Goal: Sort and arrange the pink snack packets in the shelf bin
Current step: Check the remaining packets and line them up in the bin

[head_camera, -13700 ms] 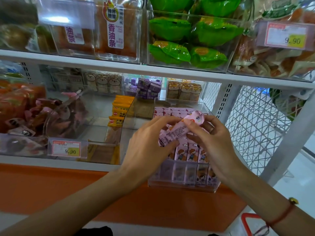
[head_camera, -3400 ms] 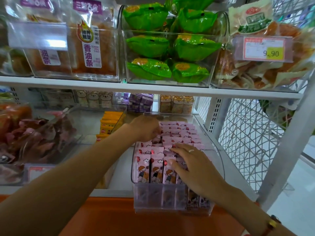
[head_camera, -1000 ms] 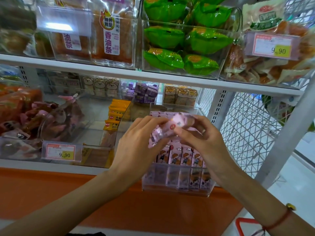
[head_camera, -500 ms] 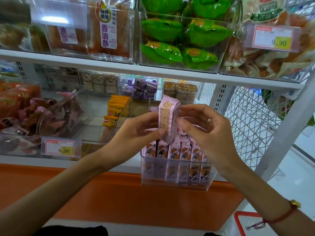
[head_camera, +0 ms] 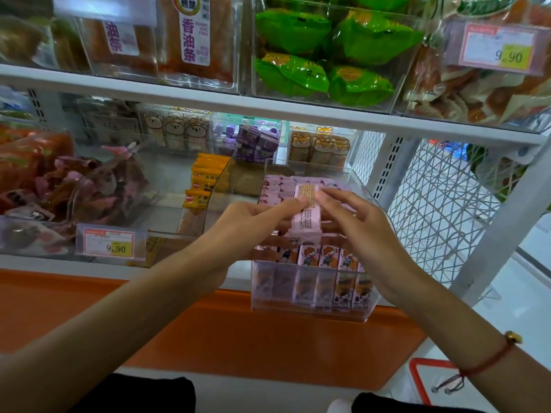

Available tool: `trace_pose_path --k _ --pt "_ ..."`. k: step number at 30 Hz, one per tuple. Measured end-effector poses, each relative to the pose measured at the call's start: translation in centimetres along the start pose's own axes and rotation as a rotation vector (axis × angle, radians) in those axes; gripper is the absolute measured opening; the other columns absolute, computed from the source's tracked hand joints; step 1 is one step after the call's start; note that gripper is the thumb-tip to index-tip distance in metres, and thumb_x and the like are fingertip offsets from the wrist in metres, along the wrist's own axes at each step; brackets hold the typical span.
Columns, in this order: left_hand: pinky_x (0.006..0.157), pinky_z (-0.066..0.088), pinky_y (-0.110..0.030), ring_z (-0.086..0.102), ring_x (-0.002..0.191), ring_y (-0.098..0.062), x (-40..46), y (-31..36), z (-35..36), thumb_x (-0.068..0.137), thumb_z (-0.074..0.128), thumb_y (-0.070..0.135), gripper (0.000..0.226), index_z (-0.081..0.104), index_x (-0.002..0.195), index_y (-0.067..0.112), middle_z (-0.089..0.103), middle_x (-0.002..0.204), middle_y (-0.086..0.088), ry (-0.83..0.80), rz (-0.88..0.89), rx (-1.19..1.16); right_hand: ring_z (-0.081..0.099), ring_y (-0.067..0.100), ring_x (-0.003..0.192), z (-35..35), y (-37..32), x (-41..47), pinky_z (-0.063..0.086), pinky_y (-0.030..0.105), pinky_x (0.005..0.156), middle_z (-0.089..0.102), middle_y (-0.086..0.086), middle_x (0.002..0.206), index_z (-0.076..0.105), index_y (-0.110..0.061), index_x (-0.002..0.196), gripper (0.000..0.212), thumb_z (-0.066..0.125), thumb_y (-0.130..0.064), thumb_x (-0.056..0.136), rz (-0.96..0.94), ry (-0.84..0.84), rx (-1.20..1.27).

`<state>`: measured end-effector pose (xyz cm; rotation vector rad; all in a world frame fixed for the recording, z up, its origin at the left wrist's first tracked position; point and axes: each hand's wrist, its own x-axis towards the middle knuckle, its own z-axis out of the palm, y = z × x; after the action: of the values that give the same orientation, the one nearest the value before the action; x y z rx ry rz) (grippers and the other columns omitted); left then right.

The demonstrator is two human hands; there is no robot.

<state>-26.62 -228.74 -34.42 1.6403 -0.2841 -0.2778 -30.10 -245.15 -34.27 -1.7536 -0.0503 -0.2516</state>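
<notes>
shelving (head_camera: 268,105) in white metal fills my view, with clear bins of green packets (head_camera: 322,52) and fried dough sticks (head_camera: 190,37) on the upper level and a 9.90 price tag (head_camera: 110,243) clipped low at the left. below it i see an orange ledge (head_camera: 268,338) running across the front. the clear shelf bin (head_camera: 310,302) sits on the lower level at centre-right, its front end sticking out over that ledge, and rows of pink snack packets (head_camera: 325,257) stand upright inside it, cartoon faces forward. next to it on the left are yellow packets (head_camera: 205,183). above the bin i have both hands on a small stack of pink packets (head_camera: 305,216), printed back side up. my left hand (head_camera: 247,231) grips the stack from the left, forefinger stretched along its top edge. my right hand (head_camera: 366,234) pinches it from the right, fingertips curled onto the upper end. a red cord bracelet (head_camera: 489,359) circles the right wrist.
</notes>
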Motion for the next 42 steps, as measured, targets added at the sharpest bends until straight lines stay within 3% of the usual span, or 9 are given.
trace_pose_path --k 4,9,13,17,23,29,34,38,42 --pt "0.055 0.056 -0.015 0.069 0.07 0.001 -0.1 -0.2 -0.3 0.067 0.07 0.053 0.026 0.07 0.085 0.034 0.072 0.076 0.02 -0.038 0.172 0.05 0.069 0.015 0.095 -0.1 0.2 0.1 0.048 0.044 0.096 0.074 -0.003 0.095 0.05 -0.032 0.129 0.059 0.062 -0.042 0.073 -0.012 -0.032 0.011" --pt "0.076 0.046 -0.005 0.06 0.094 0.006 0.1 -0.5 -1.0 0.074 0.076 0.027 0.035 0.059 0.1 0.044 0.066 0.095 0.027 0.064 0.543 0.365 0.059 0.013 0.112 -0.4 -0.2 -0.2 0.047 0.044 0.1 0.065 -0.007 0.117 0.061 -0.036 0.117 0.049 0.068 -0.006 0.08 -0.144 -0.062 -0.062" --pt "0.088 0.042 -0.007 0.057 0.101 0.004 0.4 -0.9 -1.4 0.074 0.077 0.027 0.039 0.063 0.108 0.038 0.065 0.106 0.021 0.206 0.6 0.468 0.06 0.009 0.11 -0.3 -0.1 -0.4 0.048 0.039 0.099 0.065 -0.009 0.115 0.059 -0.04 0.119 0.05 0.073 -0.018 0.076 -0.165 -0.059 -0.093" --pt "0.08 0.047 -0.009 0.059 0.092 0.005 0.1 -1.0 -0.4 0.071 0.079 0.037 0.037 0.06 0.103 0.037 0.064 0.097 0.022 0.263 0.657 0.428 0.067 0.013 0.1 0.7 0.1 -0.3 0.051 0.04 0.095 0.07 0.0 0.107 0.055 -0.017 0.123 0.065 0.07 -0.043 0.065 -0.101 0.011 0.099" --pt "0.09 0.048 -0.018 0.053 0.11 0.005 0.1 -0.4 -0.3 0.074 0.055 0.061 0.055 0.05 0.121 0.033 0.055 0.117 0.022 0.007 0.485 0.339 0.067 0.007 0.096 0.1 -0.4 0.2 0.054 0.023 0.081 0.072 -0.008 0.098 0.061 -0.016 0.119 0.054 0.064 -0.041 0.072 -0.141 0.031 0.135" --pt "0.091 0.053 -0.025 0.061 0.109 -0.001 0.1 0.4 -1.4 0.081 0.055 0.043 0.032 0.056 0.112 0.047 0.064 0.115 0.02 -0.28 0.422 0.224 0.055 0.015 0.118 0.0 -0.8 0.2 0.052 0.028 0.092 0.062 0.004 0.119 0.06 -0.019 0.125 0.053 0.056 -0.043 0.078 -0.187 -0.09 -0.019" --pt "0.072 0.055 -0.017 0.069 0.093 -0.007 0.6 -0.1 -1.5 0.089 0.057 0.027 0.023 0.061 0.112 0.023 0.069 0.106 0.005 -0.087 0.33 -0.018 0.051 -0.003 0.117 0.6 -0.3 0.2 0.048 0.02 0.087 0.051 -0.02 0.129 0.034 -0.036 0.142 0.068 0.058 -0.05 0.08 -0.169 -0.145 -0.048" --pt "0.07 0.055 -0.017 0.069 0.094 -0.007 0.9 -0.2 -1.1 0.079 0.065 0.036 0.045 0.058 0.118 0.014 0.07 0.108 0.002 0.055 0.315 -0.089 0.059 0.002 0.108 1.3 0.4 0.3 0.054 0.025 0.085 0.058 -0.013 0.118 0.048 -0.028 0.121 0.053 0.068 -0.042 0.074 -0.263 -0.008 -0.153" --pt "0.079 0.057 -0.023 0.067 0.097 -0.006 1.1 0.1 -1.6 0.075 0.07 0.035 0.053 0.052 0.122 0.019 0.068 0.107 0.007 0.174 0.352 -0.036 0.059 0.013 0.11 1.1 0.9 1.0 0.054 0.035 0.089 0.059 -0.003 0.12 0.054 -0.023 0.117 0.031 0.061 -0.028 0.087 -0.289 -0.002 -0.196"
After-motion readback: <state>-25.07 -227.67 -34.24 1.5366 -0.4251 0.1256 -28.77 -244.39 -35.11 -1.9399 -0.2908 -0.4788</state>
